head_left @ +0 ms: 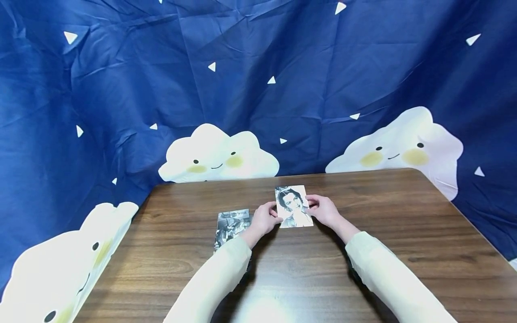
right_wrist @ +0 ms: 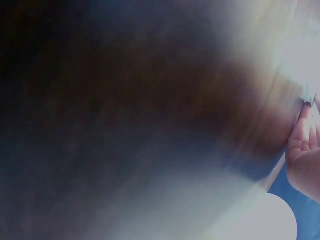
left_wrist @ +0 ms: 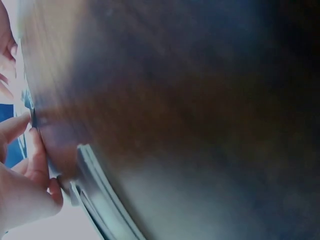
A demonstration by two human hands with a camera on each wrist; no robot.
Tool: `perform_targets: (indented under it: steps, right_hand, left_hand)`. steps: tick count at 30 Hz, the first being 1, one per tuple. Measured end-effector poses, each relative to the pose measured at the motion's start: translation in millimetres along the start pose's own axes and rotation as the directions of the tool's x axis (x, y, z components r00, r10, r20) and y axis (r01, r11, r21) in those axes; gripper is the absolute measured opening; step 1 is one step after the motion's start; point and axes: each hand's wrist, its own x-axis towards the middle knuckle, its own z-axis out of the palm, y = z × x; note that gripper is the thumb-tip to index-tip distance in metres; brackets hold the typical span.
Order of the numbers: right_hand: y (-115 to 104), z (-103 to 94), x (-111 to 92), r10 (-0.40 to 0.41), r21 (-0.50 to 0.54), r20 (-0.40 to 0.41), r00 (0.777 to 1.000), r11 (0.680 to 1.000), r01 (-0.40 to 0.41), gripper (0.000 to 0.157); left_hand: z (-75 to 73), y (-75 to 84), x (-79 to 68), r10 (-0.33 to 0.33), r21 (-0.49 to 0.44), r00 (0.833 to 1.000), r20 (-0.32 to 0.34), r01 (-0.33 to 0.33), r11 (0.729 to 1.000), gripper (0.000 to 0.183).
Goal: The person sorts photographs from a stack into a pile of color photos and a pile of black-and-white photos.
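A black-and-white portrait photo card (head_left: 294, 207) is held between both hands near the middle of the table. My left hand (head_left: 265, 218) pinches its left edge with thumb and fingers. On the opposite edge, my right hand (head_left: 324, 211) grips the card the same way. Beside and partly behind the left forearm lies another black-and-white picture card (head_left: 232, 224); the left wrist view shows a layered stack (left_wrist: 107, 190) below the left hand. In the right wrist view the right fingers (right_wrist: 304, 127) show only at the right edge, and much there is blurred.
The brown wood-grain table (head_left: 404, 233) has a rounded far right corner. Behind it hangs a blue curtain (head_left: 242, 103) printed with smiling white clouds and small triangles. A glare spot (head_left: 264, 310) lies on the tabletop at the front.
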Motion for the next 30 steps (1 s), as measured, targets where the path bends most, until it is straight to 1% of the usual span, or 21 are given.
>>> perform_targets:
  steps: [3,5,9,11,15,19,24,27,30]
  right_hand:
    - [-1.2,-0.1,0.9,0.015,-0.011,0.013,1.0,1.0,-0.014,0.044]
    - [-1.1,0.2,1.8,0.015,-0.021,0.009,1.0,1.0,-0.014,0.044]
    - [1.5,1.3,3.2,0.003,-0.034,-0.008,1.0,0.999,-0.003,0.043]
    - [3.3,1.9,2.7,-0.006,-0.046,-0.012,1.0,0.999,0.005,0.044]
    - [4.7,2.4,0.8,-0.026,-0.075,-0.01,1.0,0.997,0.025,0.045]
    - [3.7,2.7,0.2,-0.042,-0.084,-0.011,0.999,0.996,0.041,0.044]
    - [5.2,2.8,1.0,-0.038,-0.061,-0.013,0.999,0.997,0.037,0.042]
    - [6.0,1.6,2.2,-0.021,-0.028,-0.014,1.0,0.999,0.021,0.041]
    - [4.6,-1.0,2.0,0.003,0.006,-0.017,1.0,1.0,-0.003,0.04]
  left_hand:
    - [-0.4,-0.5,0.4,0.002,0.021,1.0,0.008,-0.002,1.0,0.056]
    - [-0.4,-0.5,0.9,0.001,0.043,1.0,0.016,-0.002,0.999,0.055]
    - [-0.1,1.1,0.2,-0.001,0.135,1.0,0.031,-0.004,0.991,0.05]
    - [0.1,1.6,-0.5,0.008,0.183,1.0,0.03,-0.014,0.983,0.048]
    - [-0.7,1.8,-1.5,0.017,0.215,0.999,0.031,-0.024,0.976,0.045]
    - [-1.0,0.9,-1.2,0.021,0.217,0.999,0.026,-0.026,0.976,0.044]
    - [0.7,0.3,0.8,-0.003,0.193,1.0,0.027,-0.002,0.981,0.046]
    - [0.9,-0.1,1.7,-0.005,0.15,1.0,0.021,0.002,0.989,0.047]
    - [-1.6,0.3,0.6,0.015,0.073,1.0,0.017,-0.016,0.997,0.047]
